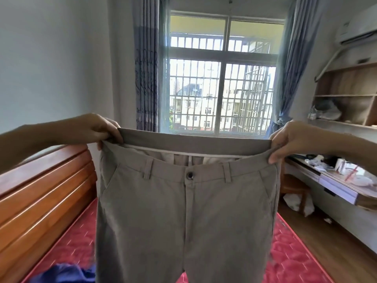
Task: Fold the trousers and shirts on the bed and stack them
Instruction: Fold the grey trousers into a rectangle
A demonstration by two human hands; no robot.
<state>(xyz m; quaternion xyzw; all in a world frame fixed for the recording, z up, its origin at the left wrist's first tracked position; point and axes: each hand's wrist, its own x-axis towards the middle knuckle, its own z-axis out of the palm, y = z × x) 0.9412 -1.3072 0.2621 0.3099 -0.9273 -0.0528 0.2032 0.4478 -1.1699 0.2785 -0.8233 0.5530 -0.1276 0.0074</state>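
A bed (289, 260) with a red quilted mattress and a wooden headboard (42, 193) on the left carries a crumpled blue garment (67, 273) near its lower-left edge.

Both forearms bare, left hand (98, 127) and right hand (289, 139) ungloved.

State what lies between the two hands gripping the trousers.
In the head view, the trousers' stretched waistband, button at its middle, spans from left hand to right hand.
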